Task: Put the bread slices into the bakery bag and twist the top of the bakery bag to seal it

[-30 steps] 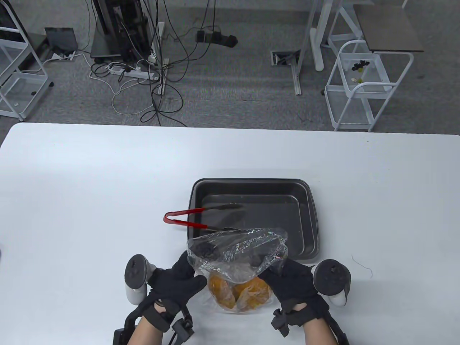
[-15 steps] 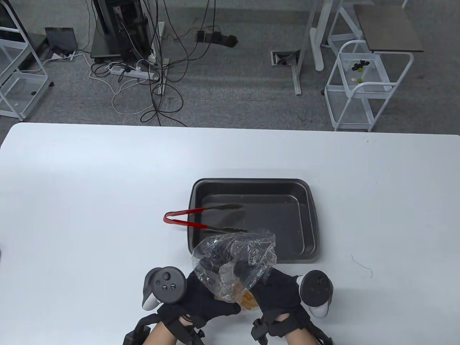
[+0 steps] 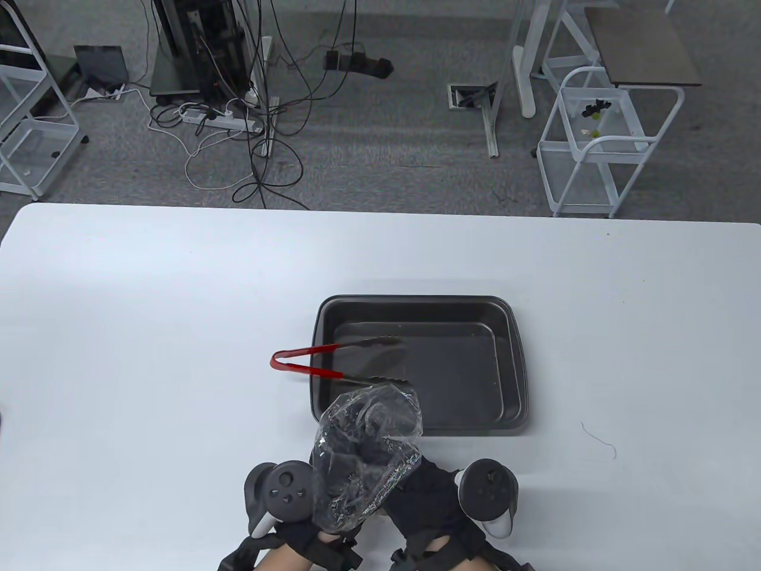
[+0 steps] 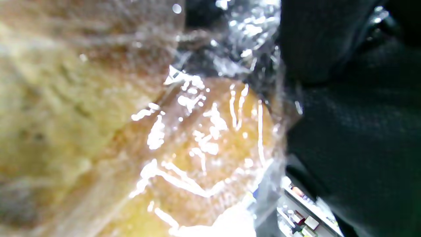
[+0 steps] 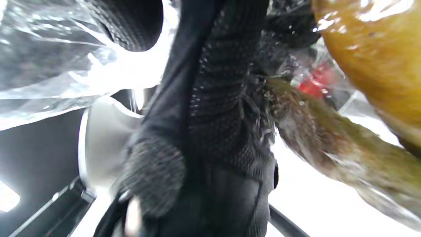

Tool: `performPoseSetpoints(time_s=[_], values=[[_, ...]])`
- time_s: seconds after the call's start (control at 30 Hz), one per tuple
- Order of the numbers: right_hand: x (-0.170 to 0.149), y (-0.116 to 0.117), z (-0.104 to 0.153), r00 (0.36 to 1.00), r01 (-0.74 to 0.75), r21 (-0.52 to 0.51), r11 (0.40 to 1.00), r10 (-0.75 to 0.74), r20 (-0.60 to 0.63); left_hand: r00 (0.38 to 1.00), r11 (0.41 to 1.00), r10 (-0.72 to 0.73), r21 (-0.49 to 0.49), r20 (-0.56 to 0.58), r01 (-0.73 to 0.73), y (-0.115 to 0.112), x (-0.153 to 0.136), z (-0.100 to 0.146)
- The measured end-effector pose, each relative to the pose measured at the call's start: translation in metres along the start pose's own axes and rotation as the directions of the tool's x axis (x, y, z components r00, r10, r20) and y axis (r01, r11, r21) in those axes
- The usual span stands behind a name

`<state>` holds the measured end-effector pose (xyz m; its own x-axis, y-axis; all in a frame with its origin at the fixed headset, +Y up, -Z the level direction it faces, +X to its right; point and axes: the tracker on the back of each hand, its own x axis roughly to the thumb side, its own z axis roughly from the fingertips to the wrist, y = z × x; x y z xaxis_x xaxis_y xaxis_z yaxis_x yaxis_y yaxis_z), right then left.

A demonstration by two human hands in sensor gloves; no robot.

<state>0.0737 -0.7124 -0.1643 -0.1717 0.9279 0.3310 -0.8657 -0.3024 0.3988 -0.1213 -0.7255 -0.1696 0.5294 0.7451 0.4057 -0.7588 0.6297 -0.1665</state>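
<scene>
The clear bakery bag [image 3: 365,443] stands gathered into a narrow bunch at the table's near edge, just in front of the tray. My left hand [image 3: 303,529] and right hand [image 3: 423,496] are pressed close together and both grip the bag's bunched plastic. From the table view the bread is hidden beneath the plastic and the gloves. In the left wrist view, golden bread slices [image 4: 197,148] fill the frame inside the crinkled bag [image 4: 250,39]. The right wrist view shows my gloved fingers [image 5: 217,98] wrapped in plastic beside a bread slice [image 5: 371,49].
A dark baking tray [image 3: 511,357] lies mid-table right behind the bag. Red-handled tongs [image 3: 306,364] rest over its left rim, tips inside. A short thread [image 3: 600,439] lies on the white table [image 3: 148,333] to the right.
Both hands have drawn together and back toward the near edge. The bag's top has gone from a wide open mouth to a narrow bunch, and the bread is now out of the table view.
</scene>
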Motion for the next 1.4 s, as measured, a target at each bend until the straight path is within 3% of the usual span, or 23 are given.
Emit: performPoseSetpoints(time_s=[0.1,0.2,0.27,0.37,0.47,0.63,0.7,0.83,1.0,1.13,1.23,1.4], values=[[0.006,-0.014,0.005,0.998,-0.069,-0.011,0.998,0.069,-0.015,1.000,0.999,0.001,0.044,-0.022,0.000,0.004,-0.004,0.001],[0.010,-0.032,0.012,0.988,-0.153,-0.106,0.983,0.154,-0.004,0.999,0.998,0.036,0.058,-0.035,-0.034,0.007,-0.009,0.001],[0.011,-0.044,0.016,0.987,-0.158,-0.179,0.971,0.161,0.000,0.998,0.997,0.055,0.059,-0.032,-0.053,0.009,-0.012,0.000],[0.012,-0.052,0.019,0.989,-0.141,-0.190,0.972,0.146,0.016,0.998,0.997,0.058,0.056,-0.032,-0.056,0.009,-0.013,0.000],[0.014,-0.048,0.018,0.976,-0.212,-0.171,0.962,0.219,0.024,0.999,0.998,0.038,0.049,-0.026,-0.037,0.008,-0.011,0.000],[0.019,-0.033,0.016,0.897,-0.430,-0.256,0.866,0.442,-0.011,1.000,1.000,0.014,0.027,0.007,-0.015,0.004,-0.006,0.001],[0.019,-0.032,0.017,0.900,-0.421,-0.341,0.840,0.435,-0.041,1.000,1.000,0.005,0.018,0.025,-0.005,0.002,-0.004,0.001],[0.013,-0.027,0.016,0.934,-0.341,-0.374,0.862,0.354,-0.036,0.998,1.000,-0.009,-0.023,0.059,0.010,-0.003,0.002,0.002],[0.017,-0.015,0.014,0.960,-0.258,-0.321,0.911,0.280,0.025,0.993,0.994,-0.105,0.005,0.055,0.105,-0.007,0.012,0.004],[0.024,-0.006,0.014,0.962,-0.232,-0.206,0.950,0.255,0.092,0.995,0.995,-0.095,0.030,0.019,0.094,-0.005,0.010,0.004],[0.030,0.002,0.014,0.940,-0.298,-0.138,0.945,0.316,0.131,0.996,0.994,-0.091,0.057,-0.003,0.092,-0.003,0.007,0.004],[0.029,0.004,0.009,0.953,-0.281,0.050,0.959,0.272,0.137,0.997,0.994,-0.076,0.083,-0.020,0.077,0.000,0.002,0.003]])
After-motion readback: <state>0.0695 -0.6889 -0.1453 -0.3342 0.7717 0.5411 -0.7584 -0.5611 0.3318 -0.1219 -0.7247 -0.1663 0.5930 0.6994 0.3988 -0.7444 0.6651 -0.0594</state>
